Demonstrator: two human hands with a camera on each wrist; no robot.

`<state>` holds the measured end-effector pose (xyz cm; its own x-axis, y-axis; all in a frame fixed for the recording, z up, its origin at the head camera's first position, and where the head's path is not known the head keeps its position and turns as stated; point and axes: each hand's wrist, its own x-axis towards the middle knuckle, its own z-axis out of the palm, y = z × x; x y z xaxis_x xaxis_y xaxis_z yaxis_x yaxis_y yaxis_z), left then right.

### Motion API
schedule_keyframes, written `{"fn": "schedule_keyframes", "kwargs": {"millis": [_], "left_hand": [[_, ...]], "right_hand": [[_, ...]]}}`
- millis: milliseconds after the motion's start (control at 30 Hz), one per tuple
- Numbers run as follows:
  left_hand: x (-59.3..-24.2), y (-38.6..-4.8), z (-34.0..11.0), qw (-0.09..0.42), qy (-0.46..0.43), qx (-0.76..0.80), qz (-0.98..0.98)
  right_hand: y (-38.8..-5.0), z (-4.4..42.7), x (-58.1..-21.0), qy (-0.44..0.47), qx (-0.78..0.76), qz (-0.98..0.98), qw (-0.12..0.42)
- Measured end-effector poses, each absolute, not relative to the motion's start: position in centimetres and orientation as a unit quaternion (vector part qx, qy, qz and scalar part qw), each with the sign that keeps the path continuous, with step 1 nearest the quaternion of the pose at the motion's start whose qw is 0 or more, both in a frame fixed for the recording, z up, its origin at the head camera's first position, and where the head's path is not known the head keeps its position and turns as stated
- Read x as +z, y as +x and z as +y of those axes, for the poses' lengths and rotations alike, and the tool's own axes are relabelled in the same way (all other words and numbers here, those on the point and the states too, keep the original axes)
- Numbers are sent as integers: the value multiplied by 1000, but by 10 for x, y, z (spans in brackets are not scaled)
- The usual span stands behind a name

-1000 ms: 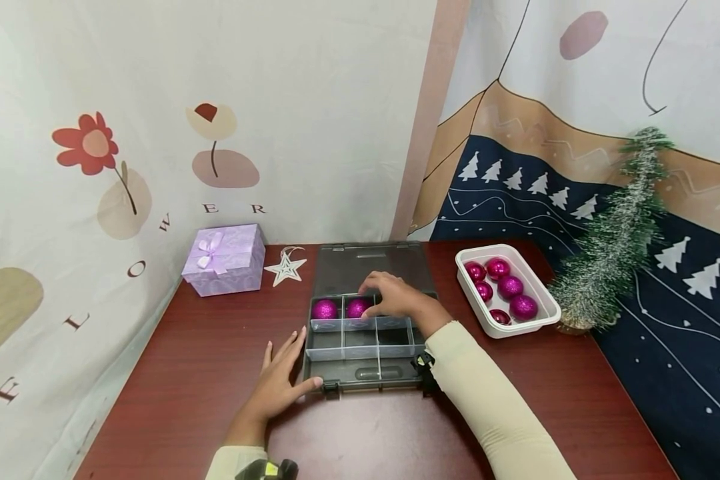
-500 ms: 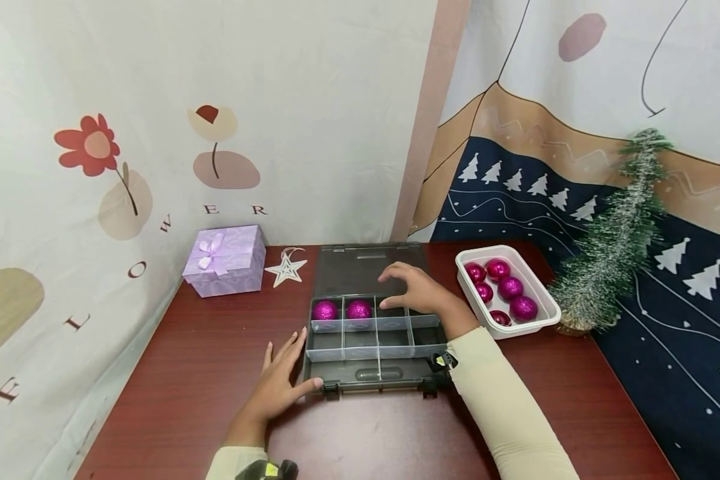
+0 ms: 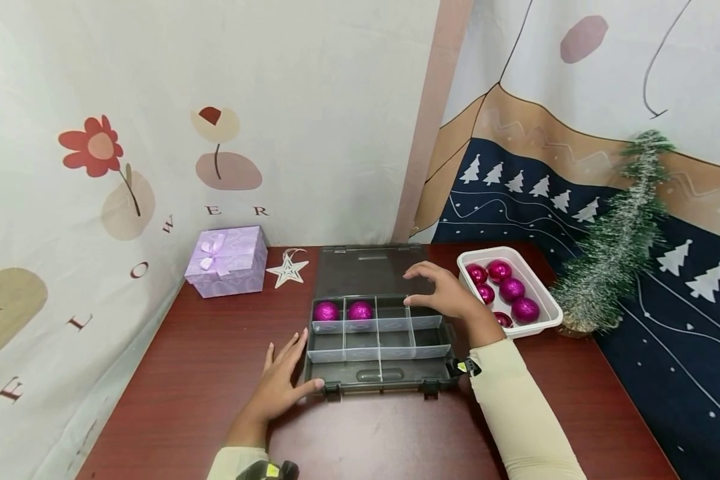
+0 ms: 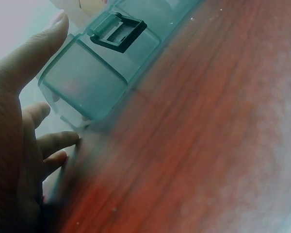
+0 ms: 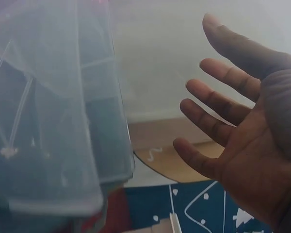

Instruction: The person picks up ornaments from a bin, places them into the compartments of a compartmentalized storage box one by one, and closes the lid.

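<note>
A dark see-through divided box [image 3: 348,371] lies with its lid [image 3: 366,270] folded back on the table. Two glittery magenta balls [image 3: 360,311] occupy the two back-left compartments. My left hand [image 3: 279,380] rests against the box's left front corner, fingers spread along its side and the thumb by the front edge; the left wrist view shows the thumb beside the clear corner near a black latch [image 4: 119,33]. Above the box's back right part hovers my right hand [image 3: 444,293], fingers spread and holding nothing. Close to that hand, a white tub [image 3: 543,329] contains several magenta balls [image 3: 512,290], shiny and glittery.
At the back left stand a lilac gift box [image 3: 228,261] with a bow and a white star ornament [image 3: 287,269]. A small frosted tree [image 3: 612,247] leans beyond the tub at right. Printed cloth [image 3: 312,120] hangs behind the brown table [image 3: 204,360].
My right hand has moved right, away from the second ball's compartment towards the white tub, with nothing in it. The left hand has stayed against the box.
</note>
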<state>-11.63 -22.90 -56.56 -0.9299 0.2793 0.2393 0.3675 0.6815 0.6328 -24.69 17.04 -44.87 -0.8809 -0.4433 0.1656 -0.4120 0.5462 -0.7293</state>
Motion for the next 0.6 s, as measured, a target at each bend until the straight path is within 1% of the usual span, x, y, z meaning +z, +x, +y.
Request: {"fn": "schedule_keyframes", "kwargs": {"millis": [100,300,600], "left_hand": [[-565,-117,-229,52,-174,-354,-917],[-564,-117,-229,51,-171,-351,-919],[-563,-116,-229,49,-168,-357,-918]], "right_hand": [[-244,178,-449,-237,-414,879,17],[-236,198,-446,-217,-424,879,13],[-228,239,-445,-190,-427,884,-21]]}}
